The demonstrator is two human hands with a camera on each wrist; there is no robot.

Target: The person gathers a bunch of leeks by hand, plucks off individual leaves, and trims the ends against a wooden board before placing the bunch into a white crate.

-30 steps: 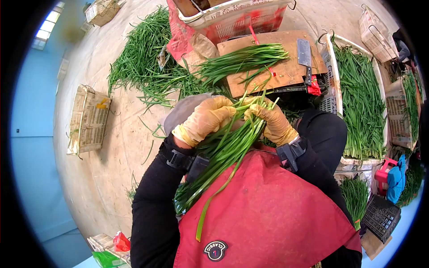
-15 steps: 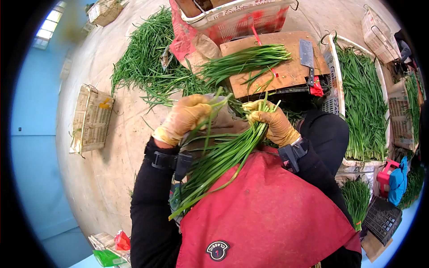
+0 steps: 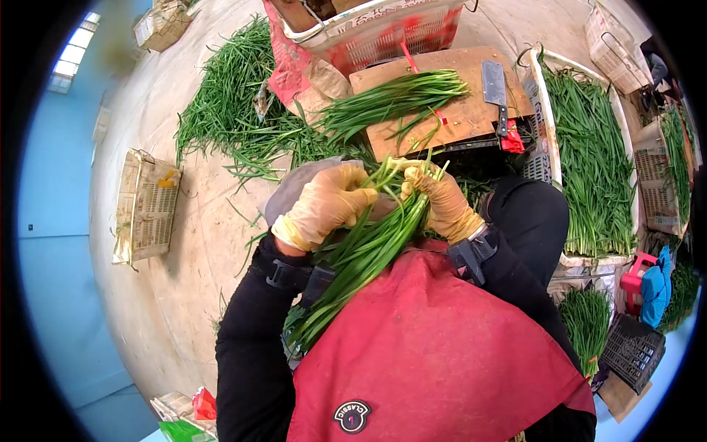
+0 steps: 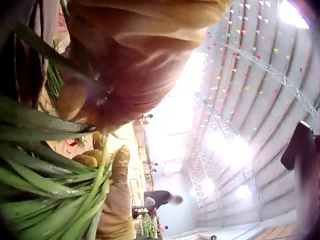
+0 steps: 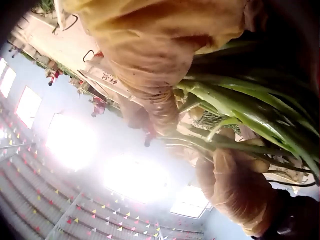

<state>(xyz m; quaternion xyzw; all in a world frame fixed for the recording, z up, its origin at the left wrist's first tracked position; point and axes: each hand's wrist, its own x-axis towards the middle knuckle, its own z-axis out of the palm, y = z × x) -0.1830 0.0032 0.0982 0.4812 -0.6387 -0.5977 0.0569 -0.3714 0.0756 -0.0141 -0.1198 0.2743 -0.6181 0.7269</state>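
A: Where's our bundle of long green chive leaves (image 3: pixel 366 250)?
B: Centre of frame, slanting from our red apron (image 3: pixel 442 331) up to both hands. Our L hand (image 3: pixel 328 202), in a tan rubber glove, curls round the stalks near the top; R hand (image 3: pixel 440 200), same glove, grips them just beside it.
A: And beyond?
B: Top centre: brown wooden board (image 3: pixel 471 118) w/ another chive bunch (image 3: pixel 398 96) & steel cleaver (image 3: pixel 492 81). White plastic crate of chives (image 3: pixel 546 140) at right.
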